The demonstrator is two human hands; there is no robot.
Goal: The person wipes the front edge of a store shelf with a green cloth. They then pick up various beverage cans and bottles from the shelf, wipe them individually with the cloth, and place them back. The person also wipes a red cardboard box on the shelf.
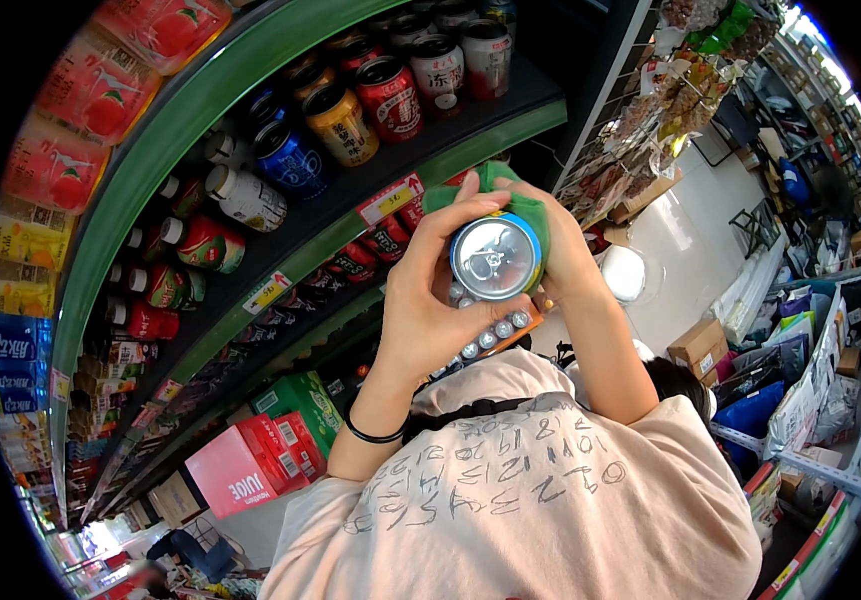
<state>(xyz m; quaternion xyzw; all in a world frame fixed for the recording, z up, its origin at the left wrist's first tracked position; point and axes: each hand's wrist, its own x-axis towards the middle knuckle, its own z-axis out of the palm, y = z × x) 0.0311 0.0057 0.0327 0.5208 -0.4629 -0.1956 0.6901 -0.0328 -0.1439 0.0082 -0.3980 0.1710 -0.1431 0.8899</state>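
A drink can [495, 258] with a silver pull-tab lid and a blue and yellow side is held up in front of my chest. My left hand [428, 285] is wrapped round its left side, the thumb lying along the near rim. On the other side my right hand [558, 235] presses a green cloth [496, 178] against the can's far and right side. Part of the right fingers is hidden behind the can and cloth. Under the hands shows an orange-edged pack of small silver-topped items [495, 334], partly covered by my left hand.
A green-edged shelf [510, 140] with rows of cans [388, 98] and bottles [205, 243] curves along the left. Red and green cartons [285, 450] stand low beside it. Hanging packets [665, 130] are at the upper right. Boxes [700, 347] and loaded shelving line the right.
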